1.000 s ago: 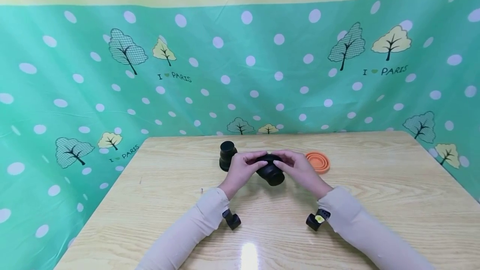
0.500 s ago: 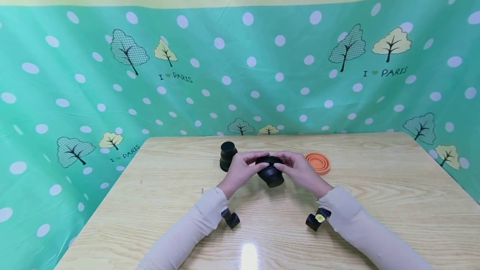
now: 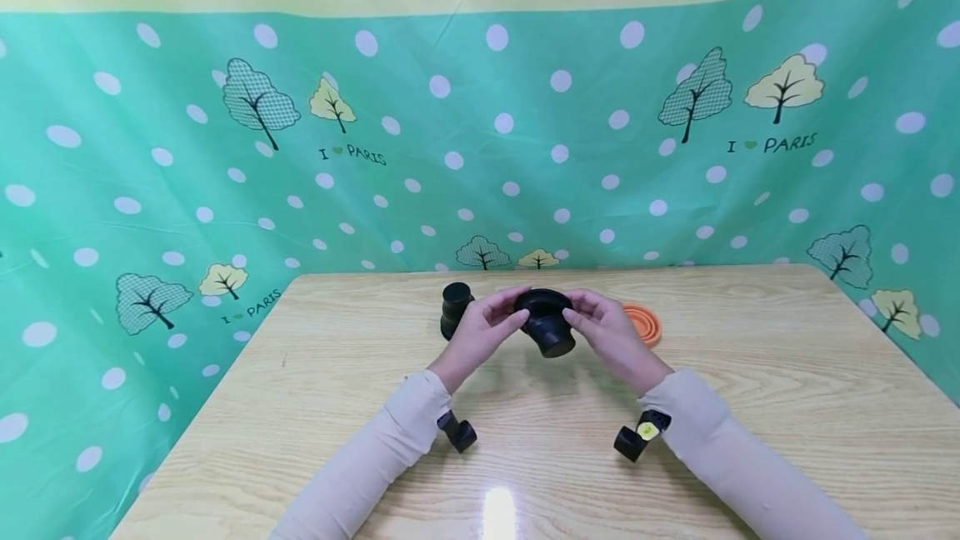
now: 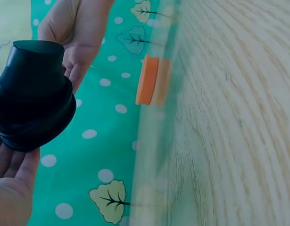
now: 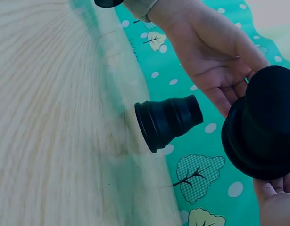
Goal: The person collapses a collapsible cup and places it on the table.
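A black collapsible cup (image 3: 553, 328), partly folded, hangs over the table between both hands. It tilts with its narrow base towards the person and its wide rim away. My left hand (image 3: 483, 330) pinches the rim from the left, thumb on the near side. On the opposite side my right hand (image 3: 611, 337) grips the rim in the same way. In the left wrist view the cup (image 4: 34, 89) shows its narrow end up, with fingers beneath the wide rim. The right wrist view shows the same cup (image 5: 269, 122) from its other side.
A second black cup (image 3: 454, 312), fully extended, stands wide end down behind my left hand. Behind the right hand lies a flat-folded orange cup (image 3: 647, 325), partly covered by it. The wooden table (image 3: 337, 373) ends at a green dotted curtain (image 3: 420, 132).
Both hands have raised the black cup slightly and away from the person. They have spread a little apart along the rim, so more of the rim shows. The other cups have stayed put.
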### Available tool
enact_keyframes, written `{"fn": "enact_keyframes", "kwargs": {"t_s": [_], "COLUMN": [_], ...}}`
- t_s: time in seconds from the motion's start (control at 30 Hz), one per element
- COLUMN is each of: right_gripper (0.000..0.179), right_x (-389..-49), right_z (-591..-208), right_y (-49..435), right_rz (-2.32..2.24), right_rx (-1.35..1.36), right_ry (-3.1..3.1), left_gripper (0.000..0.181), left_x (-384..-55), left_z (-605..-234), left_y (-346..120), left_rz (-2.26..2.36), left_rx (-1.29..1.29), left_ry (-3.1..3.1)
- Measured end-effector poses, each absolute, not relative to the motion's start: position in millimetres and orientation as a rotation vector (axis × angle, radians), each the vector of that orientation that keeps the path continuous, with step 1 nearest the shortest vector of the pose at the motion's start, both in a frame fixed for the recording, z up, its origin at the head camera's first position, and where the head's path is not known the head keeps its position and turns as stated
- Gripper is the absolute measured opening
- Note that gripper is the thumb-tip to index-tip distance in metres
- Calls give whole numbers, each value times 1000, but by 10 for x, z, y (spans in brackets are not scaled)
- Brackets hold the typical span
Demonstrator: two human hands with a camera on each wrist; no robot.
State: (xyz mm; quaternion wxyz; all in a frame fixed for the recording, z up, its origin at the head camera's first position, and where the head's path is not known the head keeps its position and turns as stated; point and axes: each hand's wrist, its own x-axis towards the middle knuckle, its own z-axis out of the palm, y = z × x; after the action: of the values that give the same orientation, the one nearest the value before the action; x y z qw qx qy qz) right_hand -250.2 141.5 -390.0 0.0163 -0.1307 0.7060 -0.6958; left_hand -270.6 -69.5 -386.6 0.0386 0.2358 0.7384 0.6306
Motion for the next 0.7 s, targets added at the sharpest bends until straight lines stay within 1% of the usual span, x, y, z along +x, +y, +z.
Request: {"fn": "enact_keyframes", "kwargs": {"t_s": [0.37,0.7], "right_gripper": [38,40], "right_x": [-2510,-2483], "right_z": [-3938,-3926], "right_y": [1398,1393], "right_rz": [-2247,-2228], "right_rx": [-410,-381], "right_ry": [2099,2134], "left_gripper": [34,31], "left_x": [-2708,-2698], "left_z": [-3884,-3881], "left_y": [-673,-636], "left_rz": [1950,1946], "left_rx": [828,763], "left_ry": [2303,2380]}}
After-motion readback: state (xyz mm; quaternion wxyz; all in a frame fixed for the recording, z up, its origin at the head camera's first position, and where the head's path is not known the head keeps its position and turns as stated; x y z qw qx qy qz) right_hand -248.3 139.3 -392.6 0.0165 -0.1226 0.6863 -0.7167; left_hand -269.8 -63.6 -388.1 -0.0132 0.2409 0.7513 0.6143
